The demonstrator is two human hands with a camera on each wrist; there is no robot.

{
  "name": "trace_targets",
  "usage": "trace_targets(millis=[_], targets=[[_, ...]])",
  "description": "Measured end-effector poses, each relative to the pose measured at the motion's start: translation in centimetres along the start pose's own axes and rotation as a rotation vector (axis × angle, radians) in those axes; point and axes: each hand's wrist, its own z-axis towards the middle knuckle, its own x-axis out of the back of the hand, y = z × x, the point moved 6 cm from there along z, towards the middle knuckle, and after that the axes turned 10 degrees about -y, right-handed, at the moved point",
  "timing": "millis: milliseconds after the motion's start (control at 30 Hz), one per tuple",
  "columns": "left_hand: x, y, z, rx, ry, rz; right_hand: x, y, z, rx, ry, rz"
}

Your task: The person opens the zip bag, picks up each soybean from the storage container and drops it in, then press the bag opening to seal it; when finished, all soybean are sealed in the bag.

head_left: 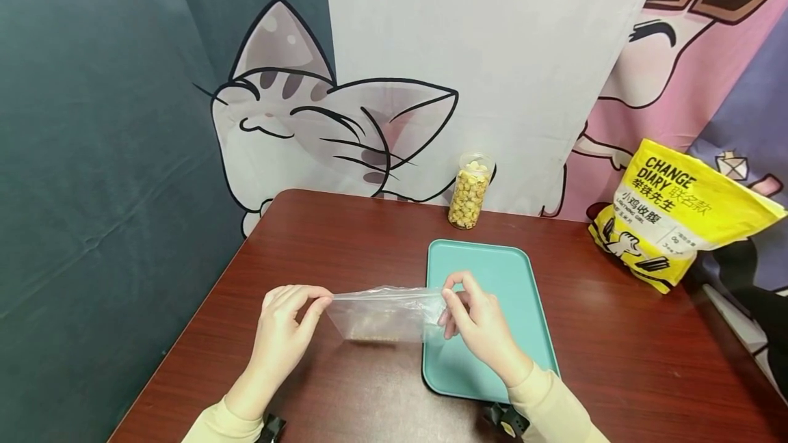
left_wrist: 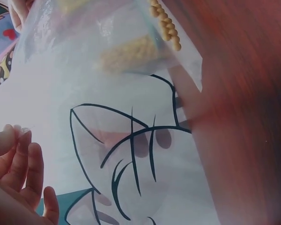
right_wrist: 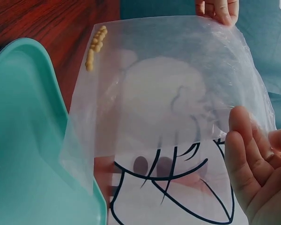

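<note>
A clear plastic zip bag (head_left: 384, 316) hangs between my two hands above the table. My left hand (head_left: 284, 323) pinches its top left corner between thumb and fingertips. At the opposite top corner, my right hand (head_left: 477, 316) pinches the edge with thumb and forefinger. Several small yellow-brown balls (right_wrist: 96, 47) lie in a row along the bag's bottom, as the right wrist view shows. The bag's right part overlaps a teal tray (head_left: 486, 374) in the head view.
Behind the tray, a clear jar of popcorn-like pieces (head_left: 470, 200) stands near the table's back edge. A large yellow snack bag (head_left: 671, 217) stands at the right. The wooden table (head_left: 332, 238) meets a printed cat curtain (head_left: 295, 135) at the back.
</note>
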Motion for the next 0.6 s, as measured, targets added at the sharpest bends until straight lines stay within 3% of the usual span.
trace_targets(millis=[100,367,600], targets=[[0.1,0.0,0.0,0.019,-0.009,-0.007,-0.1,0.0,0.0,0.000,-0.016,0.005],[0.3,0.4,0.1,-0.016,0.049,-0.001,-0.1,-0.1,-0.2,0.002,-0.026,-0.057],[-0.6,1.0,0.9,0.092,-0.034,0.025,-0.1,-0.2,-0.3,0.034,-0.015,-0.091]])
